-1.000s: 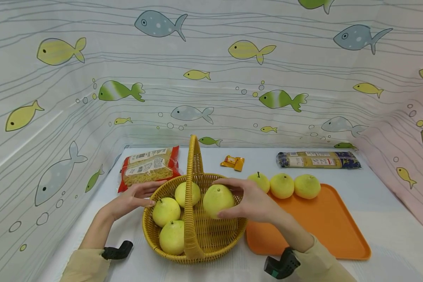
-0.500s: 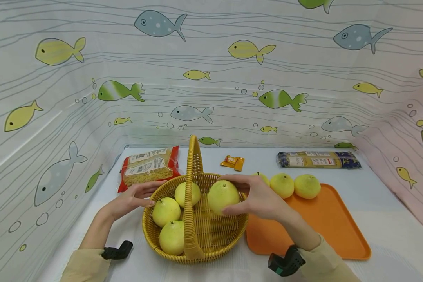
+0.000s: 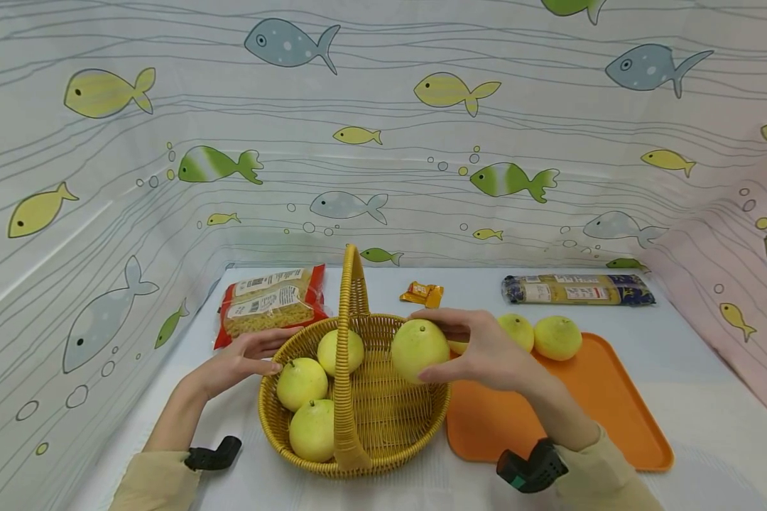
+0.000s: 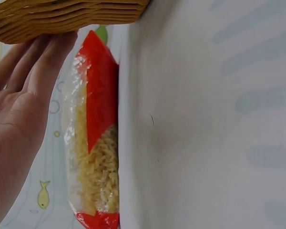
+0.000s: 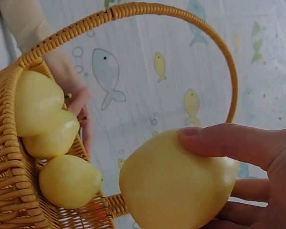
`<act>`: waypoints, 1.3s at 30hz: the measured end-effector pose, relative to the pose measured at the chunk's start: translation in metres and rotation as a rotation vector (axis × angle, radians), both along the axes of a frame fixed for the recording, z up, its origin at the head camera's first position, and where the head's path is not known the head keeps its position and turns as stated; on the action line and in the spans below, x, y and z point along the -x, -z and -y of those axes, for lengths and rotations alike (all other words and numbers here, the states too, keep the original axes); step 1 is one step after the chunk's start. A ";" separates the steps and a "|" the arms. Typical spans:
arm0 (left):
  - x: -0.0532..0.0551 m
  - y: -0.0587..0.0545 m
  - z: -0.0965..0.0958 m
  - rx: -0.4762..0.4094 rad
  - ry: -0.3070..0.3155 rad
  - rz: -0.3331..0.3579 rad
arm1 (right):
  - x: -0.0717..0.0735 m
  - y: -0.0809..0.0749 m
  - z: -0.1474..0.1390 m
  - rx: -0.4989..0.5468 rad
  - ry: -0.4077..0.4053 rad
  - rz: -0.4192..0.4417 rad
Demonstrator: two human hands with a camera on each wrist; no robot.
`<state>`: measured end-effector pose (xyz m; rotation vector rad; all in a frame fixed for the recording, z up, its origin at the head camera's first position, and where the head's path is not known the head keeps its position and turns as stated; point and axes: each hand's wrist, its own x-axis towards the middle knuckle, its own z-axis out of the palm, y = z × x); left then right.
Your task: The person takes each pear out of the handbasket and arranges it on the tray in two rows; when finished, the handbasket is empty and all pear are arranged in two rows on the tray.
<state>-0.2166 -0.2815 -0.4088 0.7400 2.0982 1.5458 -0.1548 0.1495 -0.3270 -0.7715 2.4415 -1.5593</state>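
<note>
A yellow-green pear (image 3: 420, 351) is gripped in my right hand (image 3: 486, 351), thumb on the near side and fingers behind. It hangs over the right part of a woven basket (image 3: 383, 426) with a tall handle. Three more pears lie in the basket's left half, among them the front pear (image 3: 313, 431). My left hand (image 3: 243, 362) rests against the basket's left rim. In the left wrist view its straight fingers (image 4: 38, 67) touch the basket's outer wall (image 4: 86, 16). The right wrist view shows the held pear (image 5: 176, 181) close up.
Right of the basket lies an orange tray (image 3: 601, 419) with pears (image 3: 557, 338) along its back; one is mostly hidden by my right hand. Behind are a red pasta bag (image 3: 271, 301), small orange wrapped packets (image 3: 422, 294) and a long noodle packet (image 3: 578, 289).
My right hand has moved right with the pear, from inside the basket toward its right rim. The left hand and the basket have stayed put.
</note>
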 end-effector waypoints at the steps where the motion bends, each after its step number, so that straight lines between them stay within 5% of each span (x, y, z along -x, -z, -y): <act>1: 0.000 0.000 0.000 0.000 0.000 0.002 | 0.000 -0.001 -0.002 -0.001 0.003 -0.001; 39: 0.000 -0.001 -0.001 0.014 -0.003 0.028 | 0.010 -0.025 -0.070 -0.112 0.210 -0.121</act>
